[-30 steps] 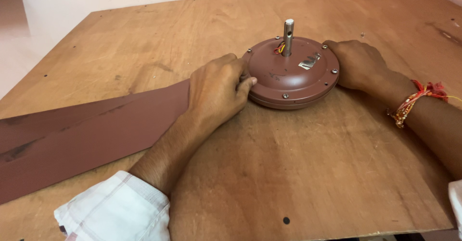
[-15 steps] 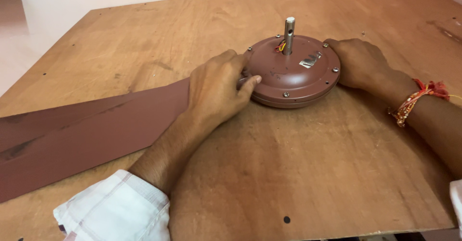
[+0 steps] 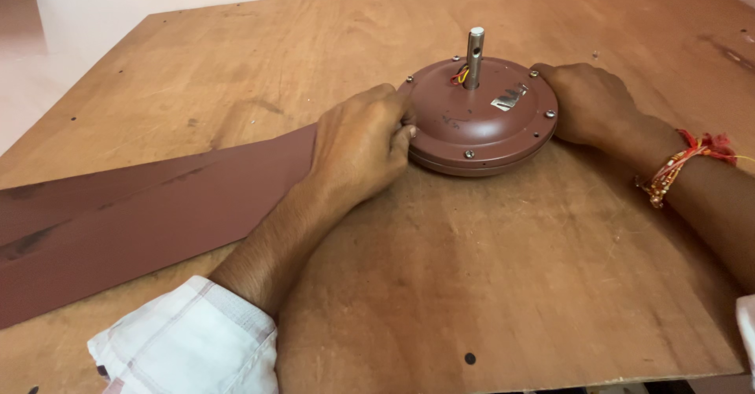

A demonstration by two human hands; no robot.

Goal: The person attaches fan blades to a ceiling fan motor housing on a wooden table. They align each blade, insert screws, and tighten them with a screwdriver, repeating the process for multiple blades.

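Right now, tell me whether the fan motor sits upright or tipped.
Upright. The motor lies flat on the board, its shaft pointing straight up, with a hand at each side.

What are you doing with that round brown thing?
A person has both hands on a round brown fan motor that sits on a wooden board. The left hand rests against its left edge, where a long brown blade lies flat and reaches toward the motor. The right hand cups the right edge. A metal shaft stands upright from the motor's middle, with coloured wires beside it.
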